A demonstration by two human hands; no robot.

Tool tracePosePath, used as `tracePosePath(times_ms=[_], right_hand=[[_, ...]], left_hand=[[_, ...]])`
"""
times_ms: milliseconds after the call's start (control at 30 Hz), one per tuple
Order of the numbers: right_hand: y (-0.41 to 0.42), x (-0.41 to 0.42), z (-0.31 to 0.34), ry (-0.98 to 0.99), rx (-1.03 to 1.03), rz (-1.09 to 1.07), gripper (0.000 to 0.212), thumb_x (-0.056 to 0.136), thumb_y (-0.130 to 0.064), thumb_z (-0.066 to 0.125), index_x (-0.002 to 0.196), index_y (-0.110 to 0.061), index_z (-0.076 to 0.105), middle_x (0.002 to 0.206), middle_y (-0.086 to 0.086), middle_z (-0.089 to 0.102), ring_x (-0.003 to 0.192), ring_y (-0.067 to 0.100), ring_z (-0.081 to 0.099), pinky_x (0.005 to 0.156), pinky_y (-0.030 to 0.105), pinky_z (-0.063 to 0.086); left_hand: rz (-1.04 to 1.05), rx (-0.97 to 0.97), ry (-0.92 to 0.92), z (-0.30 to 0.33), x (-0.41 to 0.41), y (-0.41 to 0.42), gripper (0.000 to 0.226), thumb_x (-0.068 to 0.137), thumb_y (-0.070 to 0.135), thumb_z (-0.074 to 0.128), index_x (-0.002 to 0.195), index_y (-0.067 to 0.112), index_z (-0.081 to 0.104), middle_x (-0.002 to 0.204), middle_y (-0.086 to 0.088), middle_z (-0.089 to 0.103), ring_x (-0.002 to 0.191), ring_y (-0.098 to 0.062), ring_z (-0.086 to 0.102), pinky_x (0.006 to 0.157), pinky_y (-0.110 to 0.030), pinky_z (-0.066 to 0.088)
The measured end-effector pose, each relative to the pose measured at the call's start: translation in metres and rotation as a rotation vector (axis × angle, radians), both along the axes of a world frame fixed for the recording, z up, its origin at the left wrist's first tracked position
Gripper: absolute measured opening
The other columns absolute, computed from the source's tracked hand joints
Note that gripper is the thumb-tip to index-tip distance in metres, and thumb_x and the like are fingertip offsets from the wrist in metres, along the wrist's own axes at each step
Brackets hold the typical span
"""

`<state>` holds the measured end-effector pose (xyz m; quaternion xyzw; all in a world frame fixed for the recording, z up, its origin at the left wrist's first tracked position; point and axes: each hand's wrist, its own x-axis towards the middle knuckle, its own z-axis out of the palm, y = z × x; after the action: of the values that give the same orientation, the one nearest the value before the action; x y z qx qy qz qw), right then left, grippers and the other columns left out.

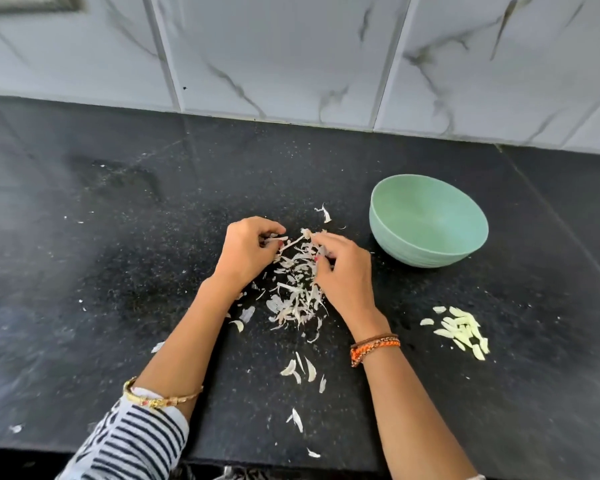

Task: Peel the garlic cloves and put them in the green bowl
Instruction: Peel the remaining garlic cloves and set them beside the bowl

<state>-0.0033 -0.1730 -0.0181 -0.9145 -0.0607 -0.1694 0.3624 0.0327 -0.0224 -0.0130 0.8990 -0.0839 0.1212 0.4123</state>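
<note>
Right of the hands [291,251], green bowl [426,220].

Home kitchen; black granite counter [118,237]; marble-look wall tiles [291,53]; garlic skins [297,292].

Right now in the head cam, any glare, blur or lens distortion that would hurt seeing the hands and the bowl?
Head view: wide-angle bend curves the backsplash line and counter edges. Soft glare sheens the dark counter at left. Left hand and right hand are slightly soft, over the peel pile. Green bowl is evenly lit and readable; its visible inside looks empty. Peeled cloves look a bit overexposed.
</note>
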Motion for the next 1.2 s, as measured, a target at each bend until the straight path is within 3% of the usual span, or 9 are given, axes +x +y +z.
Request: tracePosePath(times_ms=[100, 167, 233, 333, 567, 667, 900, 1100, 1200], right_hand=[[0.002, 0.002, 0.002, -0.035, 0.075, -0.031, 0.028, 0.081, 0.008, 0.056, 0.101, -0.004, 0.071, 0.102, 0.009, 0.07, 0.09, 0.015, 0.065, 0.083, 0.012, 0.046], [0.003, 0.003, 0.001, -0.068, 0.104, -0.054, 0.024, 0.081, 0.009, 0.057, 0.095, -0.003, 0.072, 0.095, 0.009, 0.071, 0.082, 0.01, 0.063, 0.077, 0.003, 0.04], [0.003, 0.004, -0.001, -0.088, 0.102, -0.042, 0.022, 0.082, 0.007, 0.057, 0.094, -0.003, 0.072, 0.093, 0.009, 0.071, 0.081, 0.013, 0.063, 0.076, 0.008, 0.044], [0.004, 0.007, -0.001, -0.114, 0.037, -0.023, 0.023, 0.084, 0.003, 0.056, 0.098, -0.006, 0.071, 0.096, 0.007, 0.07, 0.086, 0.021, 0.063, 0.08, 0.025, 0.049], [0.006, 0.006, 0.005, -0.254, 0.09, -0.136, 0.033, 0.083, 0.004, 0.045, 0.108, 0.0, 0.066, 0.097, 0.013, 0.069, 0.086, 0.026, 0.062, 0.076, 0.024, 0.043], [0.005, 0.006, 0.005, -0.269, 0.07, -0.144, 0.033, 0.083, 0.003, 0.045, 0.109, 0.0, 0.065, 0.097, 0.014, 0.07, 0.087, 0.026, 0.063, 0.077, 0.024, 0.044], [0.002, -0.003, 0.004, -0.207, 0.079, -0.193, 0.026, 0.085, 0.004, 0.052, 0.104, -0.002, 0.068, 0.095, 0.011, 0.07, 0.084, 0.026, 0.062, 0.077, 0.036, 0.051], [0.004, -0.01, 0.003, -0.274, 0.081, -0.163, 0.026, 0.083, -0.008, 0.051, 0.101, -0.004, 0.069, 0.09, 0.009, 0.07, 0.079, 0.024, 0.062, 0.07, 0.034, 0.051], [0.014, -0.007, 0.007, -0.229, 0.012, -0.108, 0.025, 0.083, -0.011, 0.054, 0.102, -0.008, 0.07, 0.095, 0.005, 0.071, 0.087, 0.023, 0.06, 0.077, 0.027, 0.042]], left_hand=[[-0.032, 0.011, -0.017, 0.0, -0.001, 0.0, 0.019, 0.077, -0.009, 0.065, 0.092, 0.001, 0.071, 0.088, -0.012, 0.069, 0.072, -0.018, 0.061, 0.068, -0.006, 0.045], [-0.066, 0.038, -0.053, 0.0, -0.001, 0.0, 0.021, 0.075, -0.013, 0.063, 0.089, 0.0, 0.072, 0.084, -0.014, 0.07, 0.071, -0.023, 0.064, 0.072, -0.025, 0.052], [-0.066, 0.052, -0.075, 0.001, 0.0, 0.0, 0.019, 0.076, -0.01, 0.064, 0.088, 0.001, 0.072, 0.083, -0.012, 0.07, 0.07, -0.021, 0.063, 0.073, -0.031, 0.053], [0.003, 0.036, -0.076, 0.004, 0.002, 0.003, 0.014, 0.081, -0.002, 0.063, 0.091, 0.002, 0.072, 0.086, -0.01, 0.07, 0.072, -0.015, 0.059, 0.076, -0.026, 0.048], [0.269, -0.103, -0.06, 0.009, 0.006, 0.028, 0.03, 0.084, -0.011, 0.049, 0.098, 0.003, 0.071, 0.098, -0.009, 0.07, 0.084, -0.011, 0.058, 0.078, -0.004, 0.036], [0.308, -0.194, 0.015, 0.007, 0.009, 0.039, 0.026, 0.085, -0.006, 0.052, 0.098, 0.007, 0.071, 0.093, -0.006, 0.07, 0.078, -0.009, 0.061, 0.067, 0.004, 0.037], [-0.117, 0.006, 0.234, 0.017, 0.003, 0.048, 0.015, 0.076, 0.014, 0.074, 0.089, 0.02, 0.07, 0.067, 0.016, 0.059, 0.051, 0.006, 0.049, 0.057, -0.001, 0.037], [0.005, -0.072, 0.114, 0.012, 0.008, 0.049, 0.014, 0.085, 0.008, 0.064, 0.096, 0.01, 0.072, 0.079, 0.002, 0.064, 0.065, -0.005, 0.053, 0.061, -0.001, 0.039], [0.108, -0.144, 0.075, 0.011, 0.008, 0.047, 0.017, 0.088, 0.004, 0.058, 0.099, 0.008, 0.07, 0.084, -0.001, 0.066, 0.071, -0.01, 0.058, 0.065, -0.003, 0.041]])
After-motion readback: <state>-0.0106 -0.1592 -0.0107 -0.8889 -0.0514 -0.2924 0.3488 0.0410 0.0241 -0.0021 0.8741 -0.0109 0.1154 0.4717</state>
